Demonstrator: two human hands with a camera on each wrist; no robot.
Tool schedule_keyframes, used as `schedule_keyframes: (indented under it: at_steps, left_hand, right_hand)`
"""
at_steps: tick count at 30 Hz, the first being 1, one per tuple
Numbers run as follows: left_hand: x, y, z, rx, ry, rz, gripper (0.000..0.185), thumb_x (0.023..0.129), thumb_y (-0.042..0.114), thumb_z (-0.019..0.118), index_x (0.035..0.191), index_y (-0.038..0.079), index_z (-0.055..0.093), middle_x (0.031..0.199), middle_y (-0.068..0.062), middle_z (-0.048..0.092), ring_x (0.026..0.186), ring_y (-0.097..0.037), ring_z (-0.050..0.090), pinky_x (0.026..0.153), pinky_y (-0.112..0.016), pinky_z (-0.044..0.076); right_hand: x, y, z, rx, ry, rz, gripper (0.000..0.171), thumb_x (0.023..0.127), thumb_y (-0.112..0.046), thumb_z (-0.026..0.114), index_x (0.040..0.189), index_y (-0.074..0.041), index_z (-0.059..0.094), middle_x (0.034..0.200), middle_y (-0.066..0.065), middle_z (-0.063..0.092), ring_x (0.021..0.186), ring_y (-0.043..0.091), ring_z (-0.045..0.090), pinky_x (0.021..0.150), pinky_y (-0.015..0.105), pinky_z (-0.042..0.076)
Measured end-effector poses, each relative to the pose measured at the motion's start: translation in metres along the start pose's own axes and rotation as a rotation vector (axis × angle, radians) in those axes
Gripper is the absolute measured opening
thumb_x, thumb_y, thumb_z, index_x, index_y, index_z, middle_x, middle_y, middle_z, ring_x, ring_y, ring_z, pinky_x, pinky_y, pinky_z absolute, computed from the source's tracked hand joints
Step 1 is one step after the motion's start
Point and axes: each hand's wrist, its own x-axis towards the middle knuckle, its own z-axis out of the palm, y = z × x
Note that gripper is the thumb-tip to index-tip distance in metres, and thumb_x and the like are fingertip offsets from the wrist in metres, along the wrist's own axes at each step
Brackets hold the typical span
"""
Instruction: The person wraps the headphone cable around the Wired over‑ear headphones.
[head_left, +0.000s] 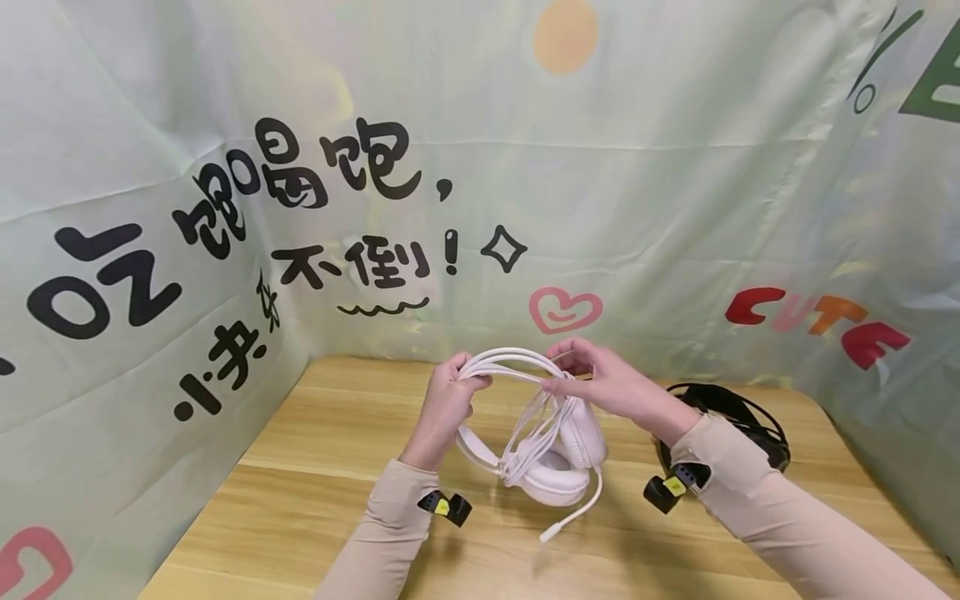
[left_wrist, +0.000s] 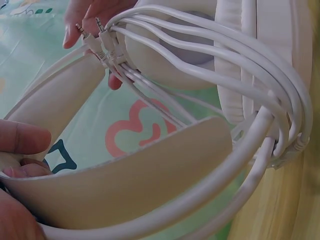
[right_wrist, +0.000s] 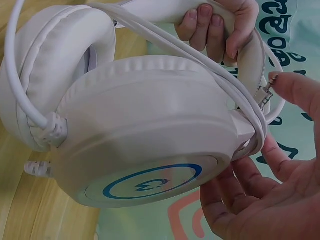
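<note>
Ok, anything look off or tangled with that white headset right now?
Nothing looks damaged. The white headset is held above the table, its cable hanging in loose loops through the headband rather than neatly coiled. The right hand pinches the plugs; the left hand grips the headband.

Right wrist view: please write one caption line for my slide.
Left hand grips the white headset band; right hand fingers pinch the cable plugs.

- You hold a white headset (head_left: pixel 551 450); its earcup shows a blue ring logo (right_wrist: pixel 150 182).
- Its cable (left_wrist: pixel 210 65) is white, with silvery plugs (left_wrist: pixel 92 37).
- Your sleeves (head_left: pixel 780 512) are beige.
- The table (head_left: pixel 300 500) is light wood grain.
- The backdrop (head_left: pixel 637 208) is pale green, with black lettering at left and a pink heart at centre.
- A black headset (head_left: pixel 738 412) lies at right.
</note>
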Motion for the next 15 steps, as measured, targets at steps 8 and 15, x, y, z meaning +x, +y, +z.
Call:
schedule_keyframes:
  at_steps: [8, 15]
  left_hand:
    - [0.0006, 0.0003, 0.0021, -0.003, 0.003, -0.002, 0.009, 0.093, 0.002, 0.065, 0.089, 0.007, 0.059, 0.068, 0.008, 0.039, 0.053, -0.008, 0.029, 0.045, -0.018, 0.026]
    - [0.0009, -0.0017, -0.0001, -0.030, 0.008, -0.036, 0.010, 0.092, 0.001, 0.065, 0.088, 0.008, 0.058, 0.065, 0.009, 0.038, 0.052, -0.007, 0.029, 0.045, -0.017, 0.027]
  right_hand:
    - [0.0009, 0.0005, -0.0002, -0.026, 0.018, -0.003, 0.042, 0.104, -0.029, 0.071, 0.135, -0.003, 0.059, 0.120, 0.015, 0.072, 0.105, 0.020, 0.066, 0.094, 0.035, 0.054]
    - [-0.0001, 0.0035, -0.0003, -0.033, 0.044, 0.010, 0.042, 0.106, -0.031, 0.069, 0.136, -0.003, 0.059, 0.125, 0.016, 0.071, 0.114, 0.024, 0.067, 0.101, 0.036, 0.053]
